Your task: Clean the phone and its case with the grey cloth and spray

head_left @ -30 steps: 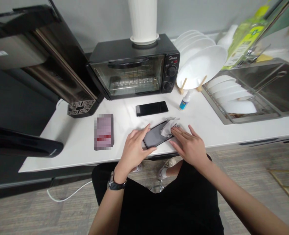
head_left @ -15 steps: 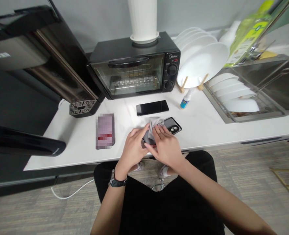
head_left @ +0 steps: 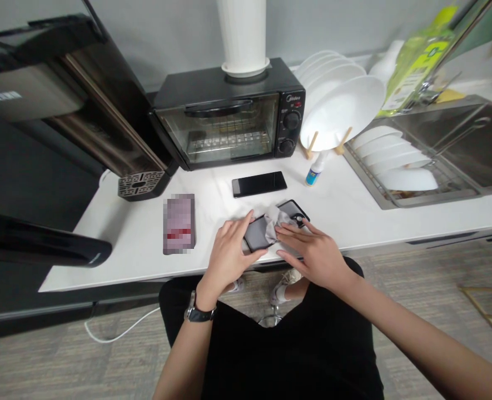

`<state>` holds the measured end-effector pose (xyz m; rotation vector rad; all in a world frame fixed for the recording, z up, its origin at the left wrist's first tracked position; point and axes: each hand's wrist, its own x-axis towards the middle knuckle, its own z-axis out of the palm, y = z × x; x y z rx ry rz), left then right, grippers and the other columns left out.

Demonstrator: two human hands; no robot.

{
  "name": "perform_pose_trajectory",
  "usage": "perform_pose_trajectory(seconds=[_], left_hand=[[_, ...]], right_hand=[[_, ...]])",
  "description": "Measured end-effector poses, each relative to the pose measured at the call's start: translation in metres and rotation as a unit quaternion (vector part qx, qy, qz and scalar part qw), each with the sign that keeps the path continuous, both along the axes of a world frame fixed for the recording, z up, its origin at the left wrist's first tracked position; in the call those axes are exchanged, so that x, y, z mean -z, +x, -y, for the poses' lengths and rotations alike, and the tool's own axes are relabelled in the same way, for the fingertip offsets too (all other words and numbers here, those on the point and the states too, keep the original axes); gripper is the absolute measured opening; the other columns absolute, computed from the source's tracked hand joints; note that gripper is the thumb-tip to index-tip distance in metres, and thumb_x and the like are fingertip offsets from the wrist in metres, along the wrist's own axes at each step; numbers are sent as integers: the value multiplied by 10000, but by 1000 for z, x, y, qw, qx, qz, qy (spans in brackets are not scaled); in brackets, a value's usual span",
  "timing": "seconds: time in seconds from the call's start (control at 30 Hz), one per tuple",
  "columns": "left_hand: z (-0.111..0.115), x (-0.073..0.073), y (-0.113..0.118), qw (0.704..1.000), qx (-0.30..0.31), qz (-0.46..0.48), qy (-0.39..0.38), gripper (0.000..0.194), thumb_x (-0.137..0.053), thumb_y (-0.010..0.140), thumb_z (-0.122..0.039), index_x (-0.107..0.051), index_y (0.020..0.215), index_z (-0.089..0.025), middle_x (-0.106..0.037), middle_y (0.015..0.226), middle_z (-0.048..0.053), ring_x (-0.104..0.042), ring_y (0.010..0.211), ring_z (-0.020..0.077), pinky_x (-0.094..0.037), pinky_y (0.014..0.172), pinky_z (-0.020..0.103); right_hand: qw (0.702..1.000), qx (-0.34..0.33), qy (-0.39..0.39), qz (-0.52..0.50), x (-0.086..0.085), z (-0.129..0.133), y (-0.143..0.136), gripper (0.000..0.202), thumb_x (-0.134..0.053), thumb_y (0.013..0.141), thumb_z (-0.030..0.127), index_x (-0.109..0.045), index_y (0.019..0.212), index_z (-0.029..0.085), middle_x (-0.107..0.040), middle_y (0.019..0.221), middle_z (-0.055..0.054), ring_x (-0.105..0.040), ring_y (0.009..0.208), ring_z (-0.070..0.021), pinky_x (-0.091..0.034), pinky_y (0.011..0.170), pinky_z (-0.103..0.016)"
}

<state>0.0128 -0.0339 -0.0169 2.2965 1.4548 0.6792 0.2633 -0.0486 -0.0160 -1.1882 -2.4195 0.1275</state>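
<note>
A black-rimmed phone case [head_left: 256, 233] with a grey see-through back and a camera part at its right end lies near the counter's front edge. My left hand [head_left: 231, 244] grips its left end between thumb and fingers. Under the fingers of my right hand [head_left: 312, 253], a crumpled light grey cloth [head_left: 273, 221] is pressed onto the middle of the case. Just behind lies a phone [head_left: 259, 184] with a dark screen. Further right stands a small spray bottle [head_left: 313, 173] with a blue label.
A toaster oven [head_left: 229, 133] stands at the back with a white pot [head_left: 243, 33] on top. White plates [head_left: 341, 111] stand in a rack beside the sink [head_left: 471, 150]. To the left are a blurred purple item [head_left: 179, 225] and a dark drink machine [head_left: 143, 183].
My right hand has slid to the right along the phone case, taking the cloth with it. More of the case's left part now shows. My left hand has stayed at the left end.
</note>
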Motion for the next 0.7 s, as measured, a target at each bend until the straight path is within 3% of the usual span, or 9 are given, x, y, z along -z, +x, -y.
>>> perform_pose_trajectory(seconds=[0.13, 0.27, 0.43, 0.57, 0.7], left_hand=[[-1, -3, 0, 1000, 10, 19, -13, 1017, -854, 859, -359, -240, 1669, -327, -604, 1515, 42, -538, 1288, 290, -421, 1148, 449], [-4, -5, 1, 999, 13, 31, -25, 1024, -874, 841, -346, -261, 1660, -341, -607, 1517, 30, -539, 1303, 285, -424, 1152, 446], [-5, -5, 2, 999, 18, 33, -29, 1010, -867, 846, -339, -269, 1660, -345, -593, 1537, 37, -536, 1318, 293, -430, 1154, 459], [-5, -4, 1, 999, 19, 44, -23, 970, -839, 867, -308, -279, 1660, -331, -601, 1527, 39, -541, 1301, 291, -444, 1140, 450], [-7, 1, -3, 998, 17, 48, -23, 905, -770, 889, -231, -303, 1663, -280, -644, 1449, 77, -558, 1239, 290, -482, 1089, 427]], right_hand=[[997, 60, 42, 27, 10, -4, 20, 471, -499, 1089, 416, -582, 1477, 162, -637, 1489, -135, -613, 1382, -314, -390, 1231, -583], [994, 94, 57, 21, 15, -9, 17, 538, -475, 1089, 469, -538, 1499, 126, -645, 1476, -165, -611, 1381, -332, -339, 1251, -595], [989, 133, 53, -19, 16, -24, -10, 572, -503, 1060, 559, -585, 1441, 140, -694, 1408, -167, -650, 1326, -344, -355, 1240, -589], [986, 157, 50, -15, 16, -27, -43, 784, -553, 993, 668, -603, 1386, -8, -637, 1421, -307, -609, 1359, -423, -424, 1204, -567], [993, 106, 33, -36, 16, -9, -76, 815, -559, 982, 688, -601, 1393, -15, -615, 1444, -315, -594, 1380, -419, -435, 1206, -567]])
